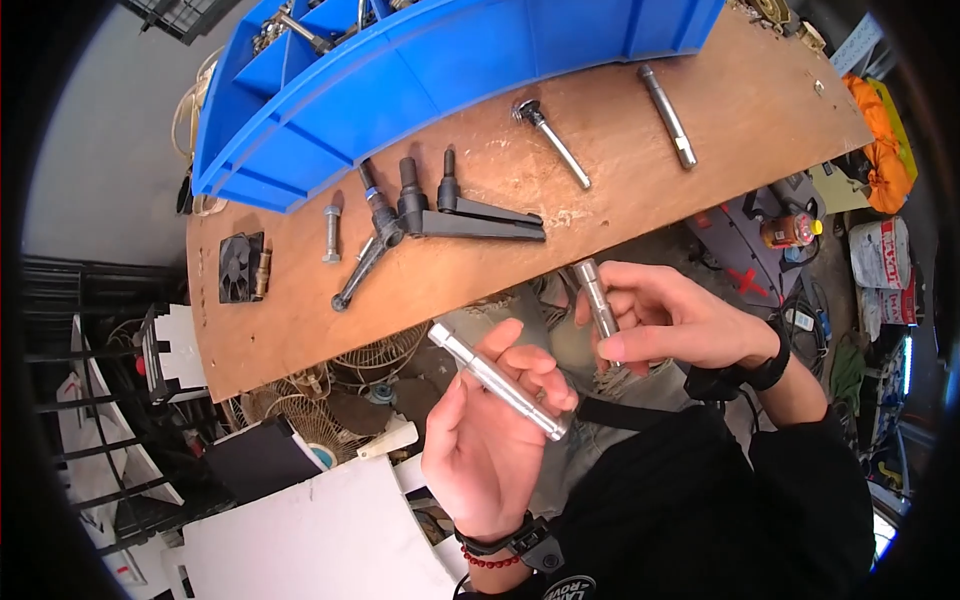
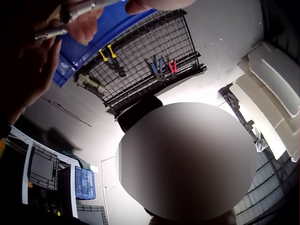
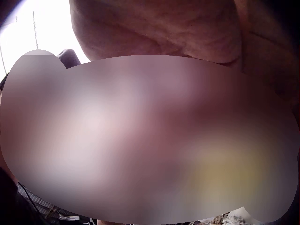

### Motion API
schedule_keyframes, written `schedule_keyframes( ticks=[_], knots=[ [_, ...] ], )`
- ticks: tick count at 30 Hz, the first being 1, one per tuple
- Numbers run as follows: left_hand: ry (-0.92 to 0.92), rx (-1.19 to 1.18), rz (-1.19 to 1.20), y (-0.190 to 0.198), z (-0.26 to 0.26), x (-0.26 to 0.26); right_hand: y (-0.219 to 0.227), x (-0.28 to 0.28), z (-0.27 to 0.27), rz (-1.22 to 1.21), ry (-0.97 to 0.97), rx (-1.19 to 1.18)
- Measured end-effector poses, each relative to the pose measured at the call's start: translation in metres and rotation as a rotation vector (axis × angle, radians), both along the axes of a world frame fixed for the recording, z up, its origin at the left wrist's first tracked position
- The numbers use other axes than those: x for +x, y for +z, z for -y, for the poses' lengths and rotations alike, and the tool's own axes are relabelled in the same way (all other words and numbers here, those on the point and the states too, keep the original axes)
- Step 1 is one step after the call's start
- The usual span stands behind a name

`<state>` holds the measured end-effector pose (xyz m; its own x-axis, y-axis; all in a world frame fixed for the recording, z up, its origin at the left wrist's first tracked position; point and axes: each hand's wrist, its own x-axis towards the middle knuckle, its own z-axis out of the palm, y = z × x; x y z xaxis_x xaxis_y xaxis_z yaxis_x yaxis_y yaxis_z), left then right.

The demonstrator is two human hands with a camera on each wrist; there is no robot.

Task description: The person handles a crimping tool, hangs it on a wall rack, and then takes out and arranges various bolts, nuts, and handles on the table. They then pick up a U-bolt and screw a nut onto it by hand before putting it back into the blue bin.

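Note:
In the head view, the left hand [image 1: 490, 440] is turned palm up below the table edge, its fingers curled about a long shiny metal rod [image 1: 500, 388] that lies slanted across them. Beside it, the right hand [image 1: 680, 318] holds a shorter metal rod [image 1: 597, 300] between thumb and fingers, nearly upright. The two rods are apart. In the left wrist view, parts of two metal pieces [image 2: 84, 9] show at the top left, close to fingers. The right wrist view is mostly blurred; skin fills its top, and no rod can be made out.
Across the wooden table [image 1: 290, 345] lie black clamping levers [image 1: 470, 225], a bolt [image 1: 332, 235], a small fan [image 1: 240, 268], a ball-ended rod [image 1: 560, 150] and another metal rod [image 1: 668, 118]. A blue divided bin [image 1: 430, 90] stands at the back. A white board [image 1: 310, 540] is at lower left.

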<state>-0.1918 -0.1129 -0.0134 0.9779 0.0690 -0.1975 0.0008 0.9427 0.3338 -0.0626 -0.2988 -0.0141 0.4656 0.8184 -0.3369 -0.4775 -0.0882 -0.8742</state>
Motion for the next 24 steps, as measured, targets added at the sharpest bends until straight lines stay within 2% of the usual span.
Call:
schedule_keyframes(
  ticks=[6,12,18,24],
  knots=[
    [0.023,0.008,-0.019,0.001,-0.001,0.002,-0.002,0.000,-0.001,-0.005,-0.001,0.014],
    [0.078,-0.119,0.144,-0.001,0.001,0.004,-0.002,-0.001,-0.003,-0.004,-0.004,0.014],
    [0.025,-0.035,0.168,0.005,0.004,0.005,-0.005,-0.002,-0.004,-0.010,-0.008,0.026],
    [0.086,0.109,0.153,0.004,0.008,0.005,-0.007,-0.003,-0.005,-0.035,-0.016,0.041]
  ],
)
